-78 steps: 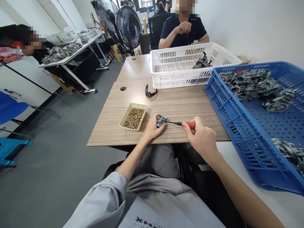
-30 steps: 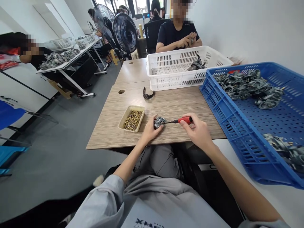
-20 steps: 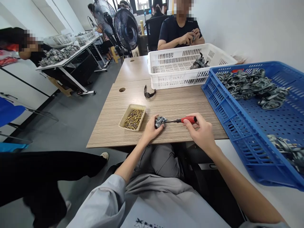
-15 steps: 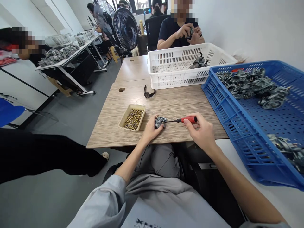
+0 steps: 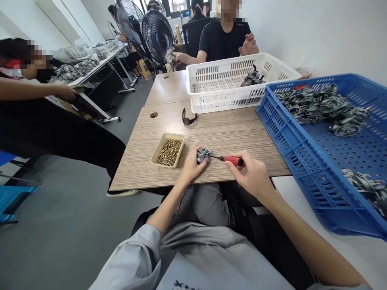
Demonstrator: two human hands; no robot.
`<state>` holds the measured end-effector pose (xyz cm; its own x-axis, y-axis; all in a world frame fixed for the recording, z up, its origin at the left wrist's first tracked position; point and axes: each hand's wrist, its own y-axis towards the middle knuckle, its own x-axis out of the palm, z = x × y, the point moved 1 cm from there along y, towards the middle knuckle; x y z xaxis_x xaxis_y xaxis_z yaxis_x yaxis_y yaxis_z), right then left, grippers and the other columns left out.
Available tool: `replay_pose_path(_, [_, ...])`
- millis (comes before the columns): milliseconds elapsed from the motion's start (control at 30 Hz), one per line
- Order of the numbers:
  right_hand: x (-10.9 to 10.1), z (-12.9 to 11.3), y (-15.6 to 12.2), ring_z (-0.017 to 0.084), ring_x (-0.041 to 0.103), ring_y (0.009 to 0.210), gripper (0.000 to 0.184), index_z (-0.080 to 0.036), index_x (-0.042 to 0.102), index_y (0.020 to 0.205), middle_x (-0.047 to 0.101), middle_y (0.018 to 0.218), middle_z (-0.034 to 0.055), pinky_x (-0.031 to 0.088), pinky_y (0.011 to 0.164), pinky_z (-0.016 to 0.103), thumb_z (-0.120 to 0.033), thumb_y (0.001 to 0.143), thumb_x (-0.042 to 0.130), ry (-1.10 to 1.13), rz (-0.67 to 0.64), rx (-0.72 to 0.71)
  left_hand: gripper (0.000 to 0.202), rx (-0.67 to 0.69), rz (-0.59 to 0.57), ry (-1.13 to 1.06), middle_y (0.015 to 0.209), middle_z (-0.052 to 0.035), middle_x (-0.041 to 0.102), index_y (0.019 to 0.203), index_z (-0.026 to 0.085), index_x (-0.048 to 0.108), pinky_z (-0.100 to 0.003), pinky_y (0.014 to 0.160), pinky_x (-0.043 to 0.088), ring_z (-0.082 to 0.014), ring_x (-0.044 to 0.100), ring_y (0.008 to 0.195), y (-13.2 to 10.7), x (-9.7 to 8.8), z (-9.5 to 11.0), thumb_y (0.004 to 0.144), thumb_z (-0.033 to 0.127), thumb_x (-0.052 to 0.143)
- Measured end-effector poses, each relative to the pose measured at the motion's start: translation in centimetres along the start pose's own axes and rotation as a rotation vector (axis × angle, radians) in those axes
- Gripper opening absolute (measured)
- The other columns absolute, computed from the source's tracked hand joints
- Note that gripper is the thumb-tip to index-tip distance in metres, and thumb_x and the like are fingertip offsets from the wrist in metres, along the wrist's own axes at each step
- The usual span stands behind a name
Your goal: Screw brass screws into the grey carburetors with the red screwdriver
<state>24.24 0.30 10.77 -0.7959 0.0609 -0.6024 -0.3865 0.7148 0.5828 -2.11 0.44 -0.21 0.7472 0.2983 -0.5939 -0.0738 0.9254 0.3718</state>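
My left hand (image 5: 192, 166) is closed around a small grey metal carburetor (image 5: 204, 154) on the front part of the wooden table. A screwdriver (image 5: 233, 160) with a red handle is gripped in my right hand (image 5: 252, 173). Its dark shaft points left, and the tip meets the carburetor's right side; the exact contact spot is too small to make out. Left of my left hand stands a cream tray (image 5: 153, 158) filled with small brass-coloured pieces (image 5: 169, 152).
A black wristwatch (image 5: 189, 120) lies farther back on the table (image 5: 223, 129). Behind it is a white crate (image 5: 211, 105) with metal parts; a blue crate (image 5: 290, 133) of similar parts stands at right. A co-worker (image 5: 225, 38) sits opposite, and someone in black trousers (image 5: 69, 137) is at left.
My right hand and the screwdriver handle have shifted left and slightly down. The co-worker opposite has swung a metal part out to the left. The person at left has come nearer the table, an arm now showing.
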Motion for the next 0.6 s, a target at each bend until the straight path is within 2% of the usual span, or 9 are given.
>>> replay_pose_path(100, [0.1,-0.2,-0.1,0.019,0.074,0.067,0.019,-0.026,0.066,0.109,0.079,0.087,0.0017,0.056,0.068,0.031,-0.045,0.112,0.066,-0.023,-0.021,-0.069,0.05,-0.002,-0.003,-0.004,0.136,-0.0147,0.074,0.145,0.019,0.058,-0.049,0.115,0.054,-0.0307,0.07,0.128,-0.1,0.0,0.0,0.1,0.038,0.073])
replay_pose_path(200, [0.0,0.0,0.0,0.019,0.075,0.067,0.017,-0.026,0.067,0.112,0.08,0.091,0.0026,0.057,0.068,0.032,-0.043,0.112,0.065,-0.02,-0.03,-0.042,0.052,-0.043,0.032,0.068,0.139,-0.0146,0.074,0.144,0.02,0.061,-0.052,0.117,0.052,-0.0329,0.066,0.129,-0.1,0.1,-0.2,0.1,0.044,0.075])
replay_pose_path(267, [-0.2,0.3,0.2,0.019,0.075,0.065,0.018,-0.026,0.067,0.113,0.082,0.095,0.0034,0.058,0.067,0.032,-0.043,0.111,0.065,-0.009,-0.029,0.003,0.044,-0.093,0.075,0.14,0.137,-0.0138,0.074,0.138,0.022,0.066,-0.054,0.117,0.05,-0.034,0.063,0.127,-0.1,0.2,-0.5,0.103,0.047,0.072])
replay_pose_path(367, [-0.4,0.7,0.4,0.02,0.077,0.066,0.018,-0.026,0.067,0.113,0.083,0.098,0.004,0.059,0.066,0.033,-0.044,0.11,0.065,0.003,-0.021,0.058,0.03,-0.144,0.108,0.198,0.128,-0.0127,0.075,0.12,0.023,0.073,-0.053,0.113,0.051,-0.0332,0.063,0.12,0.0,0.4,-0.9,0.107,0.049,0.066])
replay_pose_path(467, [-0.8,0.9,0.6,0.021,0.078,0.067,0.017,-0.027,0.068,0.114,0.084,0.098,0.0031,0.06,0.066,0.031,-0.044,0.109,0.067,0.007,0.002,0.09,0.026,-0.149,0.108,0.192,0.122,-0.0122,0.075,0.105,0.023,0.071,-0.051,0.11,0.052,-0.0321,0.064,0.116,0.1,0.3,-1.1,0.105,0.049,0.068])
replay_pose_path(600, [-1.5,1.1,1.0,0.02,0.077,0.066,0.019,-0.027,0.069,0.115,0.084,0.096,0.0029,0.06,0.064,0.03,-0.044,0.107,0.069,0.013,0.061,0.12,0.029,-0.131,0.066,0.087,0.117,-0.0101,0.074,0.109,0.023,0.065,-0.047,0.104,0.054,-0.0291,0.067,0.111,-0.3,-0.3,-0.6,0.1,0.049,0.074])
